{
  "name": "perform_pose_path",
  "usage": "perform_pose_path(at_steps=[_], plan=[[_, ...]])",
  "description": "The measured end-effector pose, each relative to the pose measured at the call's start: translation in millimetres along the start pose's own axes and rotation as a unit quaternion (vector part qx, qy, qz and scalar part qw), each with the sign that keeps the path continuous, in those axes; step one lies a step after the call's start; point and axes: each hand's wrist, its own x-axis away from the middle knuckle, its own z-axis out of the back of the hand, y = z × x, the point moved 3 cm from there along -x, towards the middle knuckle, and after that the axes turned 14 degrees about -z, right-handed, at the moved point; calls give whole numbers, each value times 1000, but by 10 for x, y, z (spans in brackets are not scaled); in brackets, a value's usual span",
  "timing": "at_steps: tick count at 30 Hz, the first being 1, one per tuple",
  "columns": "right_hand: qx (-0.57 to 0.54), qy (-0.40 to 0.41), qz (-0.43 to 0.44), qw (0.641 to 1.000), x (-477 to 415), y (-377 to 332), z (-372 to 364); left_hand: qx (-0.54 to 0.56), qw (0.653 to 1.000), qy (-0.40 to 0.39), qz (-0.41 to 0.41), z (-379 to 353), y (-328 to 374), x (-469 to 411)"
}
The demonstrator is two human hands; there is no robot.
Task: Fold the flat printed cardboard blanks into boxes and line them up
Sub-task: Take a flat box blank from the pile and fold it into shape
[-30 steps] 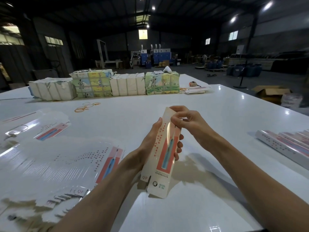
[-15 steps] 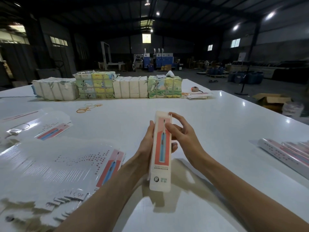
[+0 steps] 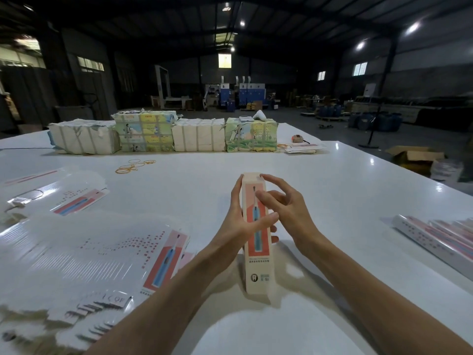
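Box (image 3: 258,267) formed; left hand (image 3: 239,226) grips it, right hand (image 3: 289,213) loose-fingered at its top flap, seemingly closed. We count several finished boxes (image 3: 440,242) right, many flat blanks (image 3: 89,254) left.

Dim warehouse hall, dark roof (image 3: 294,11), ceiling lamps (image 3: 412,27), small high windows (image 3: 360,69), grey floor (image 3: 304,121), glossy white table (image 3: 332,190)

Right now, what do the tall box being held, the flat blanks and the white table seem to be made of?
The box: thin printed cardboard, fairly matte, with crisp folded edges. The flat blanks: likely the same card, though strong glare suggests a glossy coating. The table: smooth, glossy white top mirroring ceiling lights; perhaps laminate or painted board.
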Motion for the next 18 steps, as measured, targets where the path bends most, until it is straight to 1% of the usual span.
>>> perform_pose_path(at_steps=[2, 4, 6, 8, 10, 12, 13, 15, 18], plan=[[16, -14, 0, 1000, -20, 25, 37, 16, 1000, -5, 27, 27, -42, 5], [30, -34, -2, 999, -33, 54, 50, 6, 999, -7, 40, 61, -55, 17], [42, -51, -13, 998, -41, 82, 26, -6, 999, 4, 45, 76, -54, 31], [28, -64, -29, 997, -45, 104, -6, -5, 998, 16, 53, 82, -74, 32], [-18, -43, -49, 998, -75, 113, 6, 9, 998, 10, 60, 86, -92, 22], [-68, 5, -79, 995, -121, 118, 73, 33, 997, -21, 70, 65, -93, 23], [-75, 21, -88, 993, -138, 124, 116, 40, 996, -39, 76, 45, -94, 29], [-49, 20, -78, 996, -151, 131, 175, 44, 994, -63, 83, 11, -102, 43], [-17, 5, -27, 999, -128, 111, 203, 43, 992, -75, 90, -5, -113, 53]])
